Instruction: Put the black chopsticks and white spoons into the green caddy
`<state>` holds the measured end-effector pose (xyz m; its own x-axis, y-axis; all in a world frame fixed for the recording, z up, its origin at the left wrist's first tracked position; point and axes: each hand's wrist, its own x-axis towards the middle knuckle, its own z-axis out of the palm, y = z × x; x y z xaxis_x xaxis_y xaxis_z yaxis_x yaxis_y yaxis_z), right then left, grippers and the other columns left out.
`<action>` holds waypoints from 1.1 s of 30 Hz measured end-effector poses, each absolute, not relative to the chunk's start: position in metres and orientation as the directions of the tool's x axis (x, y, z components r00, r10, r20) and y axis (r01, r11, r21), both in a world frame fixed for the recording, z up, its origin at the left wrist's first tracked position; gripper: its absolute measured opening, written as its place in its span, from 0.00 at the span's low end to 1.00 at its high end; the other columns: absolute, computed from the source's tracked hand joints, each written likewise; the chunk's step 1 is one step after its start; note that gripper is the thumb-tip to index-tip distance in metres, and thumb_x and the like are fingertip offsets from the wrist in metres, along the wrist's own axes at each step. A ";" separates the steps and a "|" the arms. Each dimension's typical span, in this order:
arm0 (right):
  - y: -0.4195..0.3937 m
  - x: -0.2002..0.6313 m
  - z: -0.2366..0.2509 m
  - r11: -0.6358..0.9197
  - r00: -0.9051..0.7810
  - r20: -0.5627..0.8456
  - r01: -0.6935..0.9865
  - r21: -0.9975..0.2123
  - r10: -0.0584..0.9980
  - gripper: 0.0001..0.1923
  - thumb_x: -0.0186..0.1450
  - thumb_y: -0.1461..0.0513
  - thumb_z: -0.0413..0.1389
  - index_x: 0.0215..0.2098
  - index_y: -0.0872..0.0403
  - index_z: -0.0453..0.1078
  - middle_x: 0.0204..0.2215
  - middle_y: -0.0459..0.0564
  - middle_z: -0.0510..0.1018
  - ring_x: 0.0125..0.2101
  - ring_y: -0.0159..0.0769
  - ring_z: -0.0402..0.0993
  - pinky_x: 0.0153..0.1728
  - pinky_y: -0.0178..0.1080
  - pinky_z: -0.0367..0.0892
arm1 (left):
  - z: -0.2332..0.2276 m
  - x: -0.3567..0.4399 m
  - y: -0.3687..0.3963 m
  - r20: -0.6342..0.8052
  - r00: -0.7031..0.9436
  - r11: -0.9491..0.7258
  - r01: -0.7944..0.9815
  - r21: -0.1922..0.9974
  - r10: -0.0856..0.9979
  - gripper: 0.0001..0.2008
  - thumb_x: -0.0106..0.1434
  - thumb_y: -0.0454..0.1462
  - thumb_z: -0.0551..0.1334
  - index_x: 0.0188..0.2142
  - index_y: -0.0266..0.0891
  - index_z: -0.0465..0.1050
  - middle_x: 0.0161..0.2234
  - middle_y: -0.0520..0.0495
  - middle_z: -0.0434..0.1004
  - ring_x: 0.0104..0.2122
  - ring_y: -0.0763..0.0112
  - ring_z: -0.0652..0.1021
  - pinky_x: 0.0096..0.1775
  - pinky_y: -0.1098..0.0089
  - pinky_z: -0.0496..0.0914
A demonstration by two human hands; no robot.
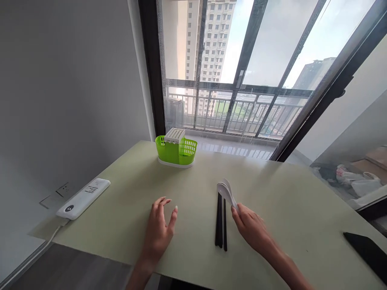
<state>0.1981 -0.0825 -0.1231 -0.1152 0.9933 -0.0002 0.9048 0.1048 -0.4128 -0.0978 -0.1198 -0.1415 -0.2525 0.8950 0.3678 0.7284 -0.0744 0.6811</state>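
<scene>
My right hand [249,225] pinches the handles of white soup spoons [226,191], at least two, stacked with their bowls pointing away from me. Just left of that hand lie several black chopsticks [219,225], side by side on the pale table; the spoon bowls overlap their far ends in view. Over the table to the left, my left hand [160,225] holds nothing, its thumb and fingers apart. Farther back stands a green cutlery basket [167,153] with a white slotted top [174,135] and a white base.
On the table's left edge lies a white power strip [84,199] with a cable [39,254] running off the edge. A dark flat object [367,251] rests at the right edge. Behind the table is a large dark-framed window [238,86]; a grey wall [75,80] borders the left.
</scene>
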 end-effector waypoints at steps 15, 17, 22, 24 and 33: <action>-0.101 0.259 -0.132 -0.198 0.155 -0.214 0.960 -0.197 0.964 0.16 0.73 0.55 0.37 0.30 0.49 0.57 0.34 0.49 0.80 0.33 0.44 0.78 0.28 0.39 0.57 | -0.137 -0.107 -0.097 0.288 -0.041 -0.115 0.857 0.502 0.957 0.18 0.68 0.48 0.56 0.53 0.44 0.69 0.64 0.42 0.64 0.62 0.55 0.68 0.61 0.51 0.66; -0.100 0.261 -0.131 -0.214 0.168 -0.239 0.959 -0.185 0.957 0.16 0.73 0.56 0.37 0.30 0.49 0.57 0.35 0.49 0.80 0.34 0.45 0.79 0.28 0.40 0.58 | -0.129 -0.110 -0.085 0.272 -0.039 -0.108 0.857 0.504 0.962 0.19 0.68 0.49 0.56 0.53 0.44 0.68 0.63 0.42 0.64 0.61 0.55 0.69 0.60 0.51 0.66; -0.098 0.262 -0.125 -0.253 0.182 -0.315 0.946 -0.201 0.931 0.16 0.74 0.54 0.35 0.32 0.48 0.56 0.36 0.49 0.81 0.36 0.47 0.80 0.30 0.42 0.61 | -0.098 -0.113 -0.041 0.370 -0.039 -0.151 0.870 0.469 0.928 0.19 0.68 0.50 0.56 0.54 0.45 0.67 0.61 0.43 0.66 0.60 0.54 0.70 0.59 0.52 0.67; -0.097 0.261 -0.122 -0.274 0.190 -0.334 0.935 -0.224 0.923 0.15 0.73 0.53 0.36 0.33 0.47 0.56 0.36 0.49 0.81 0.37 0.48 0.81 0.31 0.43 0.63 | -0.083 -0.114 -0.019 0.494 -0.038 -0.211 0.873 0.439 0.869 0.19 0.68 0.49 0.57 0.55 0.44 0.66 0.60 0.41 0.67 0.60 0.55 0.69 0.61 0.52 0.64; -0.100 0.287 -0.140 -0.323 0.173 -0.382 0.870 -0.373 0.908 0.24 0.68 0.40 0.37 0.34 0.46 0.61 0.30 0.50 0.81 0.30 0.47 0.81 0.26 0.42 0.67 | -0.041 -0.138 0.088 0.786 -0.070 -0.286 0.909 0.304 0.614 0.28 0.71 0.47 0.55 0.66 0.41 0.53 0.70 0.35 0.46 0.69 0.53 0.53 0.66 0.49 0.52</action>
